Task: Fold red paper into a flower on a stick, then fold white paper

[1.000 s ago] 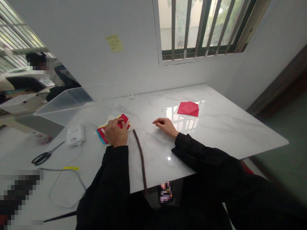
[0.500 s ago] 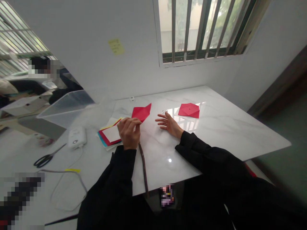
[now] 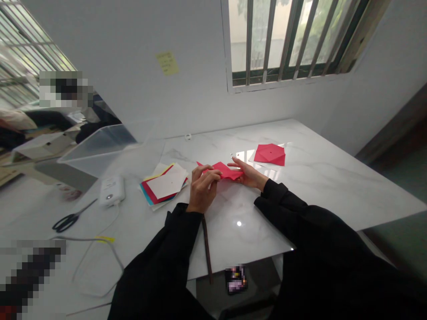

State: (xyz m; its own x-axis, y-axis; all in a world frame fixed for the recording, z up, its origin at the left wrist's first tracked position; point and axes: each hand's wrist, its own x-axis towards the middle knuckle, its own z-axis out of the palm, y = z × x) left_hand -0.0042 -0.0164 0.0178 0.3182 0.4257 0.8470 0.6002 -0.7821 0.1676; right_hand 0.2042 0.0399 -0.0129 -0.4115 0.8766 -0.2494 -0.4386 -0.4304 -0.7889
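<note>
A folded sheet of red paper is held above the white table between my two hands. My left hand pinches its near left side, fingers bent over the edge. At the right end of the sheet, my right hand takes the corner between thumb and fingers; part of its grip is hidden by the paper. Farther right, another folded red paper with a small dark dot in its middle lies on a white sheet. A brown stick runs from under my left wrist to the table's front edge.
Left of my hands lies a stack of coloured paper, white on top. Black-handled scissors, a white power strip and a cable are farther left. Tiny shiny bits lie beyond my right hand. A clear plastic box stands at back left.
My left hand has brought the red paper to the right and lower. My right hand, open and apart from it before, now has hold of its right end.
</note>
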